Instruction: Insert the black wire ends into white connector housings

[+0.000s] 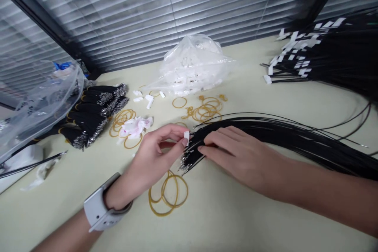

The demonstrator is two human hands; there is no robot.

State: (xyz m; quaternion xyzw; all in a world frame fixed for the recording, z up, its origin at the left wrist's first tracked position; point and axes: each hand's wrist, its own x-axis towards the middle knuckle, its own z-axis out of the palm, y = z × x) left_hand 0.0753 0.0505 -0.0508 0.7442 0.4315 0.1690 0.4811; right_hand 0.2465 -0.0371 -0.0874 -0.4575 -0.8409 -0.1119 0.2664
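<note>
Between the thumb and index finger of my left hand [159,153] is a small white connector housing [186,138], held at the tips of the black wires. My right hand [239,153] rests on the bundle of black wires [274,136], its fingers curled over the strands near their ends. Bare metal terminals [184,162] stick out from the bundle just below my left fingertips. Whether a wire sits inside the white housing is too small to tell. Yellow rubber bands [168,197] lie on the table below my left hand.
A clear plastic bag of white housings [191,67] stands near the blinds. Wires with white connectors [307,47] are piled at the far right. Banded black wire bundles [94,110] lie on the left beside a plastic bag [47,106]. Crumpled tissue [136,126] sits among more rubber bands [206,110].
</note>
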